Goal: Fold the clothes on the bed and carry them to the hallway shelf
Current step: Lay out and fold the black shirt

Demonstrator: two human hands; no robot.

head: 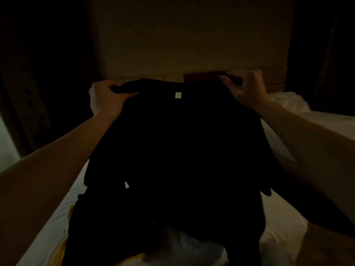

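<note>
The left hand and right hand each pinch a top corner of the black shirt. It hangs mid-frame over the white bed.

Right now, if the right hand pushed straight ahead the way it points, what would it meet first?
Probably the dark reddish panel low on the wall, just beyond the right hand gripping the black garment; depth is unclear.

Left hand: fingers curled, pinching the black garment at its upper left corner.
Right hand: fingers curled, pinching the upper right corner.
Forearms: both bare, stretched forward, converging toward the grips.
</note>
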